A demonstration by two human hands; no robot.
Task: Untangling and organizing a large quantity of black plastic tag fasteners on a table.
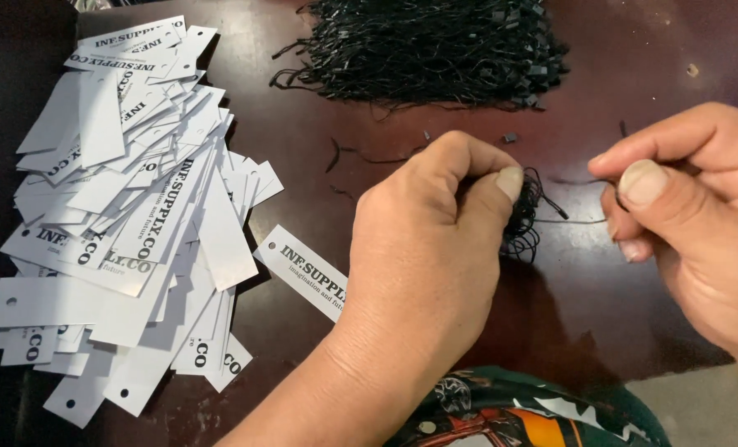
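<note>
Seen from above, two bare hands work over a dark brown worktop (302, 149). The left hand (423, 248) is closed in a loose fist, thumb pressed to forefinger, pinching a small bunch of thin black strings (524, 217) that bulges out just right of its thumb. The right hand (692, 199) is nearly closed too, thumb and forefinger pinched together on what looks like a single string (572, 221) drawn taut from the bunch, though the thread is too fine to be sure. Just left of the left hand, partly under its wrist, lies one white paper tag (302, 269) with a punched hole at its end. Farther left spreads a loose heap of similar tags (129, 215). Beyond both hands, at the far edge, sits a large pile of black strings (427, 50). The step in hand seems to be separating one string from the bunch; the next move would call for pulling it clear without dragging others along, then bringing it to the hole of the tag.
</note>
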